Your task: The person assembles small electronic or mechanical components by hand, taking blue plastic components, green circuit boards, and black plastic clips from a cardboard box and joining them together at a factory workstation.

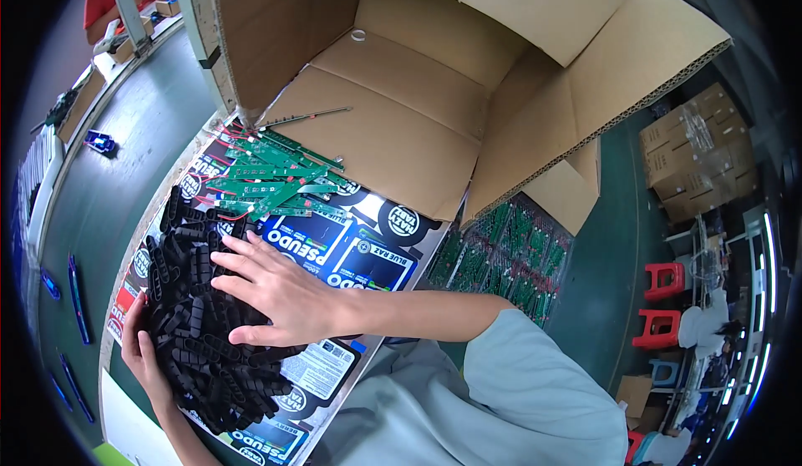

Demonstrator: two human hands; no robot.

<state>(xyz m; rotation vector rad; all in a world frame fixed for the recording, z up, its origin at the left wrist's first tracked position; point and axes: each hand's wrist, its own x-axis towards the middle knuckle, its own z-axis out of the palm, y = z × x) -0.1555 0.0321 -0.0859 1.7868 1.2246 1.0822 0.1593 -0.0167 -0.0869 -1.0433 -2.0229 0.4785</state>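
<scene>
A heap of small, elongated black parts (209,374), ribbed and with rounded ends, is piled on the table. Over its right side lies my right hand (292,295), palm down with the fingers spread and holding nothing. At the heap's left edge is my left hand (146,357), its thumb and fingers apart, beside the outermost parts. It appears to hold nothing. Beyond the heap lie narrow green circuit board strips (267,178) with thin red wires, crossing one another loosely.
A large open cardboard box (401,103) lies on its side behind the boards. The table has a printed blue and black covering (368,261). More green boards (522,257) sit low to the right. Stacked cartons (697,153) and red stools (660,328) stand farther right. A conveyor (150,90) runs along the left.
</scene>
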